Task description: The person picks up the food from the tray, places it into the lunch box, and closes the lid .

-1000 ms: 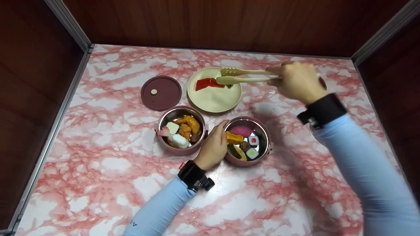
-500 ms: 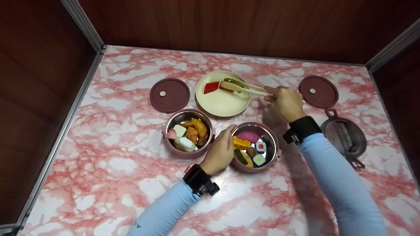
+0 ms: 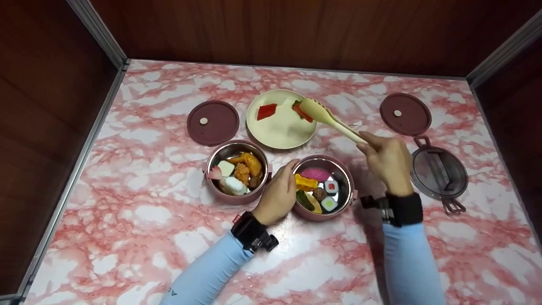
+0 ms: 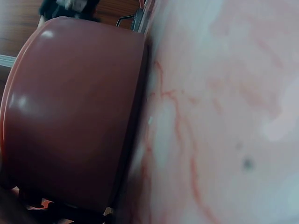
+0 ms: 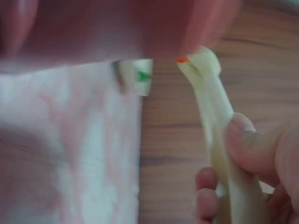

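Note:
My right hand [image 3: 388, 163] grips pale yellow tongs [image 3: 338, 126], fingers and thumb wrapped round the handles. A flat red food piece with green beside it [image 3: 301, 112] is at the tongs' tips, over the right side of the cream plate [image 3: 279, 137]. Another red piece [image 3: 266, 111] lies on that plate. My left hand [image 3: 277, 195] rests along the left wall of the right pink pot [image 3: 319, 217], fingers extended toward its far rim. Inside that pot are two sushi rolls [image 3: 330, 195], a meatball [image 3: 319, 194], a yellow strip [image 3: 305, 182] and a magenta piece [image 3: 315, 174].
The left pink pot [image 3: 237, 199], holding chicken-like pieces and a white lump, stands just left of my left hand. One maroon lid [image 3: 214, 129] lies behind it, another [image 3: 405, 116] at the far right. A clear handled lid [image 3: 432, 173] sits right of my right hand.
The tongs have come down to the plate, then swung right and nearer with the red and green food at their tips. My left hand stays at the right pot.

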`<state>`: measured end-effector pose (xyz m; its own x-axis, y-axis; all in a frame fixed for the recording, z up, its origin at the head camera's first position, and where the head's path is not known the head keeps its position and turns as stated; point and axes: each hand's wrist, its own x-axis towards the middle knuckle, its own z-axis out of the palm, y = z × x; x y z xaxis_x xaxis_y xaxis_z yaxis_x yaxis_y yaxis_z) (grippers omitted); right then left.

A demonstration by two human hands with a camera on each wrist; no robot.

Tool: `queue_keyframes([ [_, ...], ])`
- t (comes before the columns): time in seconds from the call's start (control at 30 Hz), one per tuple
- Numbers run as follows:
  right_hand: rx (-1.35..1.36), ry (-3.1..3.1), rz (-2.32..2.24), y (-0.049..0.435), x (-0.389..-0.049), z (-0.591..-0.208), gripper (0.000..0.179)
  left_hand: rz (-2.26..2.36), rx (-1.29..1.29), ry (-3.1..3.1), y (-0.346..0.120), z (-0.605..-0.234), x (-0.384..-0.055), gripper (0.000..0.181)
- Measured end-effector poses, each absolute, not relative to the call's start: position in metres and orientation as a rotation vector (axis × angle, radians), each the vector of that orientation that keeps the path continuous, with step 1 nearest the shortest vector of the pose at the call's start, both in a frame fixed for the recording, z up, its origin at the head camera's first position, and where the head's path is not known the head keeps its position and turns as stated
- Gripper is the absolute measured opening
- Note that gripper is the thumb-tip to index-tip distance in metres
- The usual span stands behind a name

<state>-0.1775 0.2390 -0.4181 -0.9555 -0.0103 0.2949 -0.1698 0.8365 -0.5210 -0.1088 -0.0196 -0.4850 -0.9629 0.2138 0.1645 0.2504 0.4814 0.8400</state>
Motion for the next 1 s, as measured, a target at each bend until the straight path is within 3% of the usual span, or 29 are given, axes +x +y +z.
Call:
queue_keyframes([
  [0.2, 0.178, -2.743, 0.811, 0.262, -0.138, -0.399, 0.029, -1.548, -0.411, -2.655, -0.026, -0.488, -0.106, 0.044],
  [0.5, 0.542, -2.832, 0.574, 0.298, -0.099, -0.359, 0.035, -1.557, -0.429, -2.683, -0.026, -0.484, -0.111, 0.045],
  [1.0, 0.59, -3.02, 0.462, 0.278, -0.106, -0.363, 0.029, -1.577, -0.437, -2.678, -0.02, -0.486, -0.109, 0.045],
])
